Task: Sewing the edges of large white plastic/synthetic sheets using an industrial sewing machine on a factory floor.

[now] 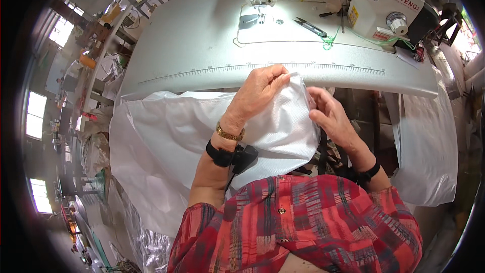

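A large white woven plastic sheet (166,141), possibly a sack, drapes over my lap and hangs to the left below the table's front edge. My left hand (260,93) is closed on its top edge, thumb and fingers pinching a gathered corner just in front of the printed ruler. Beside that corner, on the right, my right hand (333,119) has its thumb apart from loosely curved fingers. Its fingertips are at the sheet's right edge; whether they touch it is hard to see.
Beyond my hands stands a white sewing machine (348,7) with a lit needle area on a pale table (177,35). Thread snips (310,28) and tangled green thread (329,40) lie beside the needle plate. More white sheeting (424,146) hangs at the right.
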{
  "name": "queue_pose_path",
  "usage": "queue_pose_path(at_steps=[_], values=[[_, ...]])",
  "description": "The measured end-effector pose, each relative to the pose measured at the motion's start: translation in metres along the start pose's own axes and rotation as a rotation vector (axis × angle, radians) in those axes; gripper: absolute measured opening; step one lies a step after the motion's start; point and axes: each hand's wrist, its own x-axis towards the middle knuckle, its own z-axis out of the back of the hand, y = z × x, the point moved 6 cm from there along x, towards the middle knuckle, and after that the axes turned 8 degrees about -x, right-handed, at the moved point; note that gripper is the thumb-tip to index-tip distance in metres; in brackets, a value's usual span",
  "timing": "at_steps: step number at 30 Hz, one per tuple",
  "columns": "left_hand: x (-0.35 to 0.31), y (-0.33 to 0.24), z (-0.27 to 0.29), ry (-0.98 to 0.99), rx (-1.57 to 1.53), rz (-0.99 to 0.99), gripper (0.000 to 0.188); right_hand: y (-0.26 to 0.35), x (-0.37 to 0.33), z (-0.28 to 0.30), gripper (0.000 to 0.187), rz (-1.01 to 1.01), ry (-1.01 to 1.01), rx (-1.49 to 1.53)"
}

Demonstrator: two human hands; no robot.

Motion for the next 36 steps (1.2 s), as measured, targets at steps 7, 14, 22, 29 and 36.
queue_pose_path(at_steps=[7, 14, 22, 29, 36], values=[[0.0, -0.004, 0.004, -0.025, 0.014, 0.022, 0.025, 0.019, 0.047, -0.019, 0.041, 0.084, 0.005, -0.2], [-0.002, 0.01, 0.006, -0.041, -0.114, 0.041, 0.028, 0.024, 0.047, -0.027, 0.043, 0.162, -0.148, -0.404], [0.001, 0.029, 0.008, -0.109, -0.131, 0.159, 0.034, 0.027, 0.032, -0.039, 0.03, 0.244, -0.308, -0.707], [0.004, 0.025, 0.015, -0.154, -0.065, 0.203, 0.038, 0.036, 0.034, -0.055, 0.057, 0.201, -0.15, -1.13], [0.003, 0.022, 0.015, -0.125, -0.051, 0.144, 0.041, 0.039, 0.035, -0.059, 0.052, 0.29, -0.197, -1.213]])
